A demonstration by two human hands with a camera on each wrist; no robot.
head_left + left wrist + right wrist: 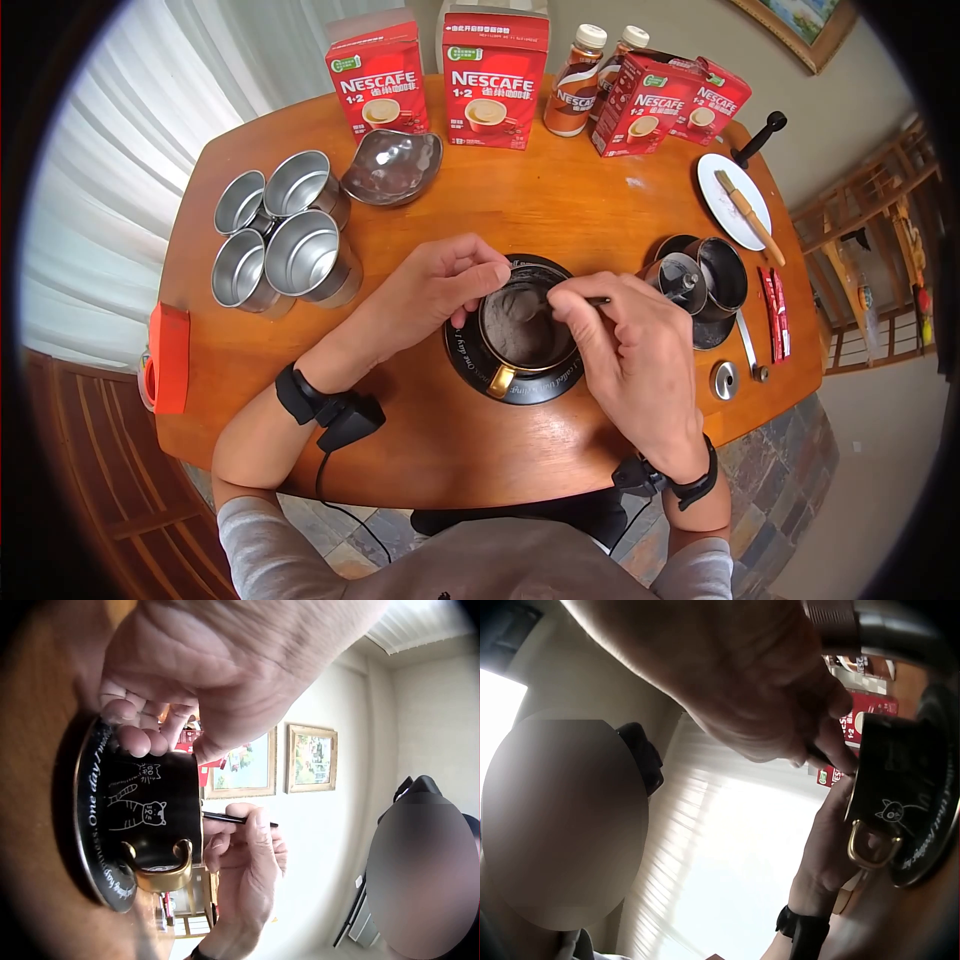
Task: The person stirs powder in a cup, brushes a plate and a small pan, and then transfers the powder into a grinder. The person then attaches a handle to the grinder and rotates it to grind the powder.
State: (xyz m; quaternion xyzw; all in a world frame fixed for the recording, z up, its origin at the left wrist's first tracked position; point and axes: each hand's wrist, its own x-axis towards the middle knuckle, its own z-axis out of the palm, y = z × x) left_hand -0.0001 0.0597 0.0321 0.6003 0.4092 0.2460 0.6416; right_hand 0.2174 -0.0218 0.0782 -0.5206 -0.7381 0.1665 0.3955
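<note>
A black cup (pixel 176 802) with white cat drawings and a gold handle (pixel 502 381) stands upright on a black saucer (pixel 555 390) with white lettering. Grey-brown contents (pixel 522 338) show inside it. My left hand (pixel 430 285) holds the cup at its far left side, thumb at the rim and fingers bent against the outer wall. My right hand (pixel 640 350) pinches the thin dark handle (pixel 232 819) of what looks like a spoon between thumb and fingers, over the right rim. The spoon's lower end is hidden inside the cup.
Several steel cups (pixel 312 255) and a dark glossy bowl (pixel 392 168) stand at left. Red Nescafe boxes (pixel 492 85) and bottles (pixel 575 82) line the back. At right are a grinder part (pixel 678 280), a plate (pixel 712 200) with a brush (pixel 748 213), and red sachets (pixel 776 315).
</note>
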